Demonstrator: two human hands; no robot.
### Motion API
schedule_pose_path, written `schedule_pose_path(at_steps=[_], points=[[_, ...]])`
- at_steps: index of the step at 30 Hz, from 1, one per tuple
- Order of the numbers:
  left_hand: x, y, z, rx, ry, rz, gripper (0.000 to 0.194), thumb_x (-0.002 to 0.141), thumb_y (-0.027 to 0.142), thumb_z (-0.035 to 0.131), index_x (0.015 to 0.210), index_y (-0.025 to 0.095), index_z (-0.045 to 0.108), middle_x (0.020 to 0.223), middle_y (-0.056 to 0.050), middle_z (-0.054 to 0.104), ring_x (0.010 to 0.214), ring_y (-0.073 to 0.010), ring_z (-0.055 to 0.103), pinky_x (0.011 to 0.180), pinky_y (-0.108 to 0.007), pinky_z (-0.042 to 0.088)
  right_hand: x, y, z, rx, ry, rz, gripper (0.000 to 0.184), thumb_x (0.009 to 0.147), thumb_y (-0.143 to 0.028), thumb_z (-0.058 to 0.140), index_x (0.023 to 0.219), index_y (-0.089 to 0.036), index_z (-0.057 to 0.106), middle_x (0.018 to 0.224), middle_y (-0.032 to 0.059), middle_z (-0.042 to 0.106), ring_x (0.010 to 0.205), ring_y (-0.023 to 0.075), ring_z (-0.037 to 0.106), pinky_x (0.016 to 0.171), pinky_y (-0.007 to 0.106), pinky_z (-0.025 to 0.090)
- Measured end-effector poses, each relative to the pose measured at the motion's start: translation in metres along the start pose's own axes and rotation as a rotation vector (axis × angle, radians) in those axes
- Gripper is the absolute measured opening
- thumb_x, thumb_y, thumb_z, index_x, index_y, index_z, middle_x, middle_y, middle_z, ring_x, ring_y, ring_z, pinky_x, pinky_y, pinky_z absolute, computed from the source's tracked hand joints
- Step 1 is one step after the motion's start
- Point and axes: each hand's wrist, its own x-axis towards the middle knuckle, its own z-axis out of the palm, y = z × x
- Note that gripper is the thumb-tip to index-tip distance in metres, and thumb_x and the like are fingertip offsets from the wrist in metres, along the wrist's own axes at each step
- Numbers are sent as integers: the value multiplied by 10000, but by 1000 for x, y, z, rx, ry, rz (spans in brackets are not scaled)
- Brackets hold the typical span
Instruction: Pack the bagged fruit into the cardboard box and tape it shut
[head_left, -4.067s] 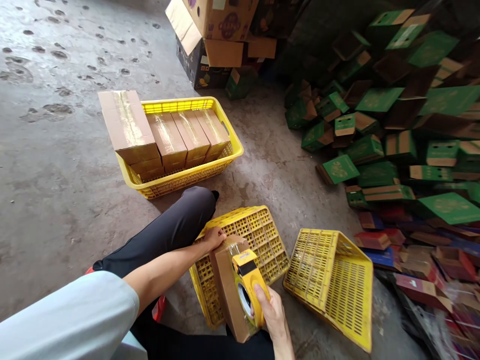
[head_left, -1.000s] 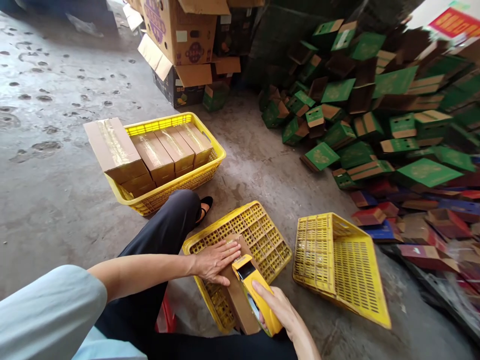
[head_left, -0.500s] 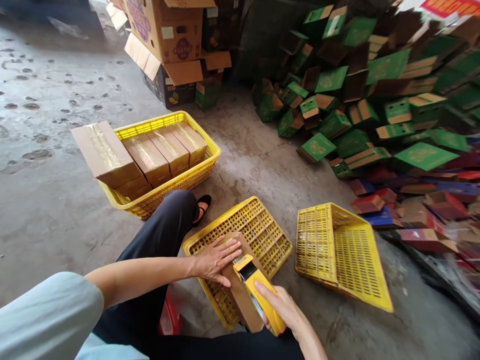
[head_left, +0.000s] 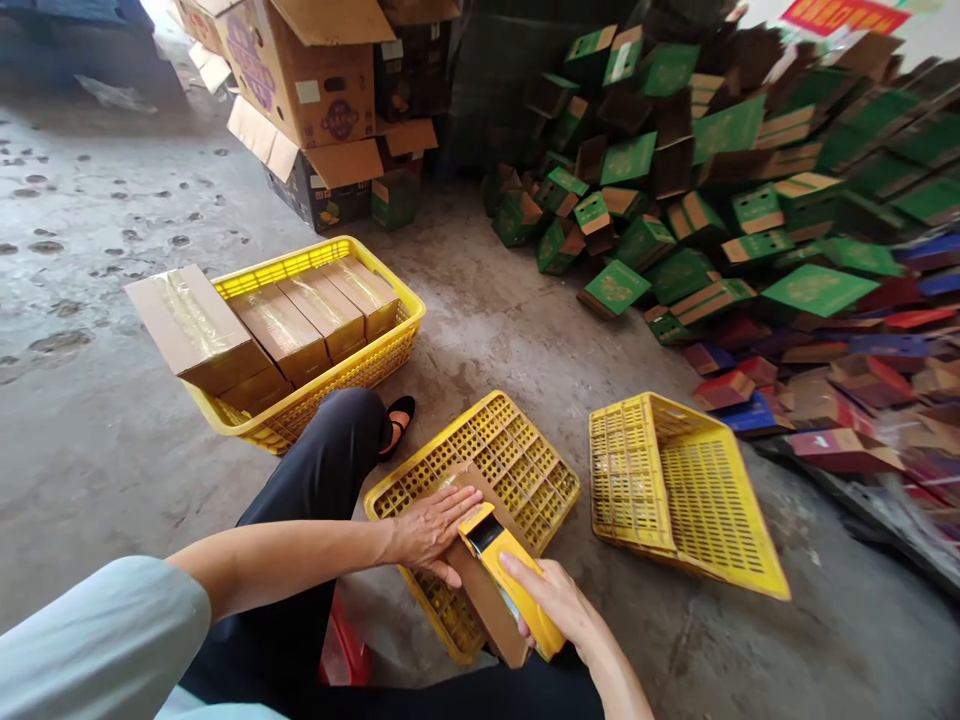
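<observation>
A narrow brown cardboard box (head_left: 487,590) lies across an upturned yellow plastic crate (head_left: 525,440) between my knees. My left hand (head_left: 435,525) rests flat on the box's top, fingers stretched out and pointing right. In my right hand (head_left: 559,600) is a yellow tape dispenser (head_left: 510,570), its front end on the box close to my left fingertips. The fingers wrap round the dispenser's body, and my thumb lies on its upper side. The dispenser and hand hide part of the box's right side.
At left, a yellow basket (head_left: 300,425) holds several taped brown boxes (head_left: 281,320). Another yellow crate (head_left: 705,490) lies tipped at right. Green cartons (head_left: 615,288) are heaped behind, beside red and blue ones (head_left: 757,412). Larger cartons (head_left: 315,100) stand stacked at the back. Something red (head_left: 345,645) sits below my leg.
The tape dispenser and my right hand have shifted slightly up and left, closer against my left fingers. The whole view has also turned a little; my left hand stays flat on the box.
</observation>
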Motion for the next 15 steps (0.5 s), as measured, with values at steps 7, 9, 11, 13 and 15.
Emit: schedule_pose_path(at_steps=[7, 9, 11, 13, 15], points=[[1, 0, 0, 24, -33, -6, 1193, 900, 796, 539, 1683, 66, 15, 1728, -258, 152, 1622, -379, 135, 1313, -515, 177, -1, 9, -4, -18, -8, -20, 414, 893, -608, 666, 742, -225, 618, 520, 77, 691, 462, 224, 664, 502, 336, 562], [1, 0, 0, 34, -41, -5, 1188, 906, 804, 516, 1681, 52, 22, 1726, -261, 151, 1622, -379, 130, 1314, -517, 168, -5, 16, -10, -24, -18, -3, 380, 887, -575, 674, 747, -227, 615, 513, 64, 688, 452, 218, 658, 501, 331, 561], [1, 0, 0, 42, -43, -6, 1185, 910, 809, 497, 1678, 36, 30, 1724, -265, 153, 1623, -380, 125, 1314, -519, 163, -12, 24, -15, -22, -27, 17, 369, 884, -571, 668, 760, -230, 605, 508, 49, 688, 440, 209, 651, 481, 310, 547], [0, -1, 0, 47, -42, -10, 1181, 911, 811, 491, 1678, 36, 38, 1724, -263, 158, 1623, -379, 127, 1313, -520, 166, -18, 31, -18, -9, -23, 18, 373, 883, -583, 664, 779, -230, 597, 511, 34, 693, 443, 199, 655, 476, 284, 540], [-1, -1, 0, 55, -39, -10, 1176, 910, 814, 488, 1680, 44, 46, 1726, -256, 162, 1623, -379, 129, 1313, -521, 170, -23, 36, -17, 4, 9, 2, 398, 882, -607, 662, 789, -227, 594, 496, 20, 683, 442, 191, 656, 471, 264, 532]])
